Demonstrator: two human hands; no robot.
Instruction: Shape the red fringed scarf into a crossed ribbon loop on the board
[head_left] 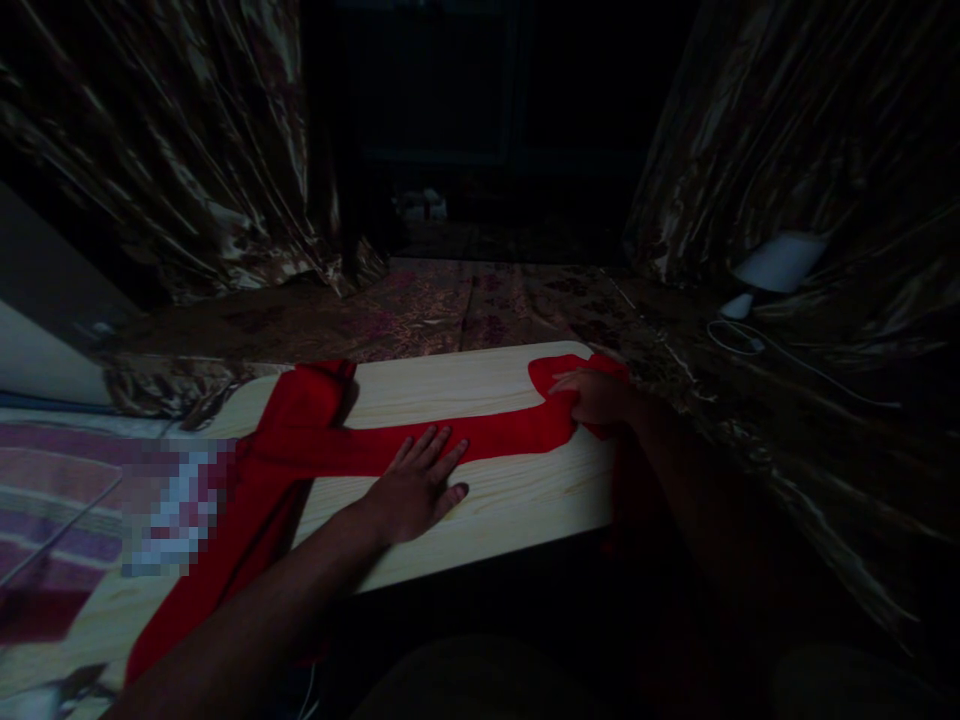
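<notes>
A long strip of red cloth [517, 430] runs across a pale wood-grained table [442, 385]. My left hand [416, 490] lies flat on the strip's near edge, fingers spread and thumb out on the bare wood. At the strip's right end, my right hand [600, 397] has its fingers closed on the bunched cloth, where a fold curls back and some red fabric hangs past the table edge. More red cloth [262, 500], wider and folded, crosses the strip's left end and stretches toward the near left corner, partly behind my left forearm.
A white lamp [780, 262] with a cord stands at the right on patterned fabric [480, 300] behind the table. Dark curtains [225, 150] hang on both sides. Striped bedding [60, 480] lies at left beside a pixelated patch [180, 510]. The room is dim.
</notes>
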